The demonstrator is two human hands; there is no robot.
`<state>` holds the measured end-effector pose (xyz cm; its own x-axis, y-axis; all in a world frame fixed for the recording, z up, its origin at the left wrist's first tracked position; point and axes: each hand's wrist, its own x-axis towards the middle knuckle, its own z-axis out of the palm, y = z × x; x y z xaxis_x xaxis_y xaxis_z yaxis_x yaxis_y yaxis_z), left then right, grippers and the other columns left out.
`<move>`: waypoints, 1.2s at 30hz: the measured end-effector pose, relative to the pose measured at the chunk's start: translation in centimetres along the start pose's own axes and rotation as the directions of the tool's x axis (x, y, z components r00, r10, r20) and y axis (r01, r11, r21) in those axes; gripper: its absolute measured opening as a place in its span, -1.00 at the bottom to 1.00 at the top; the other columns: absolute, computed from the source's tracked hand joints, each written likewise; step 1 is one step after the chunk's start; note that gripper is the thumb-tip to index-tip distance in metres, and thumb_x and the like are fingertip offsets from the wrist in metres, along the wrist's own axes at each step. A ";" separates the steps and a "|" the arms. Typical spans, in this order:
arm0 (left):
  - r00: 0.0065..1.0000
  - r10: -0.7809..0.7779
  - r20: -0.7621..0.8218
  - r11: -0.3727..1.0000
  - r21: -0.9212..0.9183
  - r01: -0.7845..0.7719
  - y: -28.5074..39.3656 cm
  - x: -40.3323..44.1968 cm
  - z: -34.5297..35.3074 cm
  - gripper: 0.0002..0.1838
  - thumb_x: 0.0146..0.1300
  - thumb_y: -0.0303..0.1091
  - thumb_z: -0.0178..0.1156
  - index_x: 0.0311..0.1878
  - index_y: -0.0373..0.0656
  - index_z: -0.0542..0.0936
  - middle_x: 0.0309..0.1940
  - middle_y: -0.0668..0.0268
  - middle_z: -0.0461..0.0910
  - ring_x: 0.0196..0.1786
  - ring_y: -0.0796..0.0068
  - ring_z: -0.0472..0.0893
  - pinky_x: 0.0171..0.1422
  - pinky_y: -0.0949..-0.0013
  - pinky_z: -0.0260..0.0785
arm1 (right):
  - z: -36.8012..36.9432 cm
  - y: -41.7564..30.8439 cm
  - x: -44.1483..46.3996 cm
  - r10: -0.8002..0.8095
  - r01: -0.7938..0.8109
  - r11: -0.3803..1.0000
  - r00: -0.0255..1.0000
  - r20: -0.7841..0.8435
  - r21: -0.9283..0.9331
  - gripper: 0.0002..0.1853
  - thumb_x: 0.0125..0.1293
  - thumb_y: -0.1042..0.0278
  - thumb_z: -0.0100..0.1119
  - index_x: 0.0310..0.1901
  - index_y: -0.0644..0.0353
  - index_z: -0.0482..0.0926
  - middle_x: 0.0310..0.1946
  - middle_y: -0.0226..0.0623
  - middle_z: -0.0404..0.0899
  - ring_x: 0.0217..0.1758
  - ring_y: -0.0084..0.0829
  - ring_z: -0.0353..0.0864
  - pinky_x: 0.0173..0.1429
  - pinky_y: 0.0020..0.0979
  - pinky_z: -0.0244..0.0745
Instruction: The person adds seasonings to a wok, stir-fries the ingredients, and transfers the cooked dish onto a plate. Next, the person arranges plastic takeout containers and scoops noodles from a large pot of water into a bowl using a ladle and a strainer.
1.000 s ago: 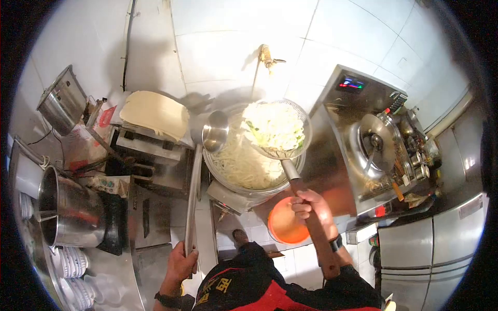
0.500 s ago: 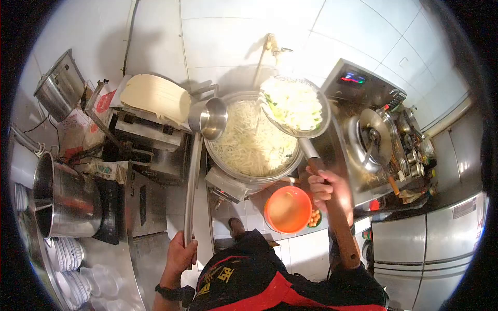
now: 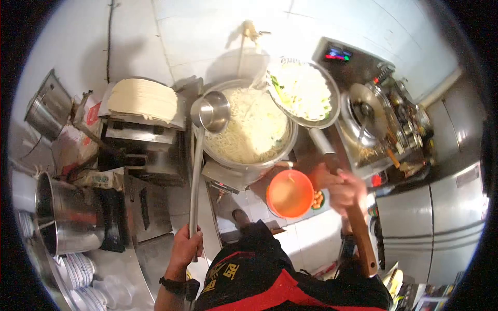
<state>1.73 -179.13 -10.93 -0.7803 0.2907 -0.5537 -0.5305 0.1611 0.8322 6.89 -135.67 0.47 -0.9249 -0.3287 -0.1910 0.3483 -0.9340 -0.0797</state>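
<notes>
My left hand (image 3: pixel 185 248) grips the long metal handle of a deep ladle (image 3: pixel 213 112), whose bowl hangs over the left rim of a big round pot (image 3: pixel 249 124) full of pale noodles in liquid. My right hand (image 3: pixel 342 189), blurred by motion, is wrapped round the wooden handle of a round strainer (image 3: pixel 332 116). White and green chopped vegetables (image 3: pixel 303 93) fill the strainer, which is held up at the pot's upper right edge. Below the pot stands an orange bucket (image 3: pixel 289 194) with a pale content.
A wok (image 3: pixel 371 106) with a ladle sits on the stove at right. Flat pale sheets (image 3: pixel 142 98) are stacked at upper left. Further left are a tall steel pot (image 3: pixel 72 220) and stacked bowls (image 3: pixel 78 269). A tap (image 3: pixel 250 32) is on the wall behind.
The strainer has moved right, from above the pot to its upper right edge, with my right hand following. My left hand still holds the ladle near the left rim. The view has shifted.
</notes>
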 end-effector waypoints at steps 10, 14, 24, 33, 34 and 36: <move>0.990 0.084 0.111 0.995 0.041 -0.089 -1.1 -0.6 0.2 -0.83 0.33 -0.41 0.08 -0.11 -0.26 0.39 -0.68 0.37 0.36 -0.77 0.60 0.31 -0.71 0.47 0.12 | -1.9 8.6 -14.6 -0.371 0.348 0.928 0.861 -0.348 -0.130 -0.58 0.45 0.39 -0.12 0.29 0.32 0.26 -0.46 -0.41 0.26 -0.66 -0.65 0.22 -0.70 -0.56 0.21; 0.982 0.086 0.170 0.996 0.022 -0.091 -2.4 -2.3 0.4 -0.84 0.31 -0.43 0.07 -0.11 -0.26 0.38 -0.67 0.37 0.35 -0.77 0.60 0.29 -0.72 0.46 0.12 | -8.8 10.6 -15.3 -0.477 0.297 0.879 0.588 -0.654 -0.374 -0.73 0.42 0.38 -0.06 0.09 0.27 0.34 -0.53 -0.54 0.22 -0.70 -0.76 0.09 -0.72 -0.70 -0.02; 0.995 -0.054 0.088 0.986 0.163 0.039 -3.6 -5.7 2.8 -0.80 0.28 -0.36 0.14 -0.14 -0.22 0.36 -0.70 0.36 0.35 -0.78 0.58 0.32 -0.73 0.47 0.17 | -45.8 8.3 -7.5 -0.497 0.148 0.858 0.475 -0.726 -0.491 -0.89 0.30 0.46 -0.07 -0.35 0.31 0.39 -0.61 -0.27 0.41 -0.62 -0.39 0.43 -0.50 -0.36 0.43; 0.993 -0.098 0.071 0.987 0.132 0.088 -4.9 -6.7 3.8 -0.76 0.28 -0.34 0.15 -0.10 -0.22 0.35 -0.69 0.35 0.39 -0.81 0.56 0.34 -0.74 0.48 0.17 | -47.0 9.7 -3.7 -0.760 -0.531 0.575 -0.063 -0.647 -0.623 -0.67 0.17 0.43 0.08 -0.05 0.44 0.41 -0.28 0.14 0.60 -0.25 -0.02 0.67 -0.19 -0.13 0.58; 0.992 -0.120 0.039 0.983 0.146 0.114 -4.8 -7.0 3.9 -0.77 0.29 -0.35 0.14 -0.10 -0.22 0.36 -0.69 0.35 0.39 -0.80 0.57 0.33 -0.74 0.48 0.16 | -46.2 10.1 -4.3 -0.794 -0.626 0.506 -0.070 -0.604 -0.593 -0.58 0.16 0.41 0.07 0.05 0.44 0.39 -0.14 0.23 0.59 -0.08 0.09 0.64 0.00 -0.12 0.56; 0.992 -0.128 0.009 0.981 0.147 0.125 -4.5 -7.6 4.3 -0.78 0.29 -0.36 0.14 -0.10 -0.22 0.36 -0.69 0.36 0.38 -0.79 0.57 0.33 -0.74 0.48 0.15 | -44.2 9.8 -5.6 -0.770 -0.638 0.528 -0.082 -0.632 -0.560 -0.54 0.16 0.41 0.03 0.10 0.43 0.34 -0.06 0.27 0.55 0.02 0.13 0.59 0.14 -0.09 0.49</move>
<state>11.47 -178.02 -10.37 -0.7031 0.2764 -0.6552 -0.5693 0.3333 0.7515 22.18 -136.83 -42.46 -0.0964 0.8351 -0.5415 0.8595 -0.2046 -0.4684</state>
